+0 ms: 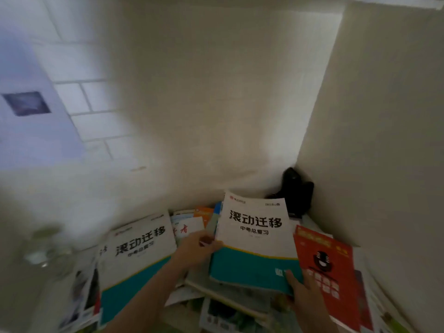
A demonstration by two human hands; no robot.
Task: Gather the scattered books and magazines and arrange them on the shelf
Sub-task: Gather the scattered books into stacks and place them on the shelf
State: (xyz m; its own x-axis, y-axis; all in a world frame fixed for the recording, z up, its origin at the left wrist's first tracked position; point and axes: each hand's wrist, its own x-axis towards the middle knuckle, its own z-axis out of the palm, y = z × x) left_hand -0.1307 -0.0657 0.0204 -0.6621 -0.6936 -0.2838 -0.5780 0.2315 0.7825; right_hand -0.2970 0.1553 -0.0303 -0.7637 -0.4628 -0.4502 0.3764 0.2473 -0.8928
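Here, a white-and-teal softcover workbook with bold black characters [254, 239] sits right of centre in the lower part of the frame, raised at a tilt above the pile, its long axis running from the bottom of the frame up toward the wall corner, its title upright to the viewer. The left hand [197, 248] pinches its left edge about midway up, thumb on the cover. The right hand [304, 293] grips its lower right corner, thumb laid on the teal band.

A second white-and-teal workbook of the same design [137, 255] lies flat to the left, turned so its top leans toward the upper right. A red-orange book with a black microphone figure [329, 275] lies just beside the held workbook's right edge, long axis running up the frame. Between the two workbooks, small white and orange booklets [192, 222] show at the back, and more glossy magazines [228, 311] are partly covered at the bottom.

The pile fills a corner: a cream wall [204, 116] behind, a cream side panel [384, 140] close on the right. A dark object [294, 191] stands in that corner, too blurred to identify. Open room lies above the pile. A blurred clear glass vessel [46, 251] stands at the lower left.
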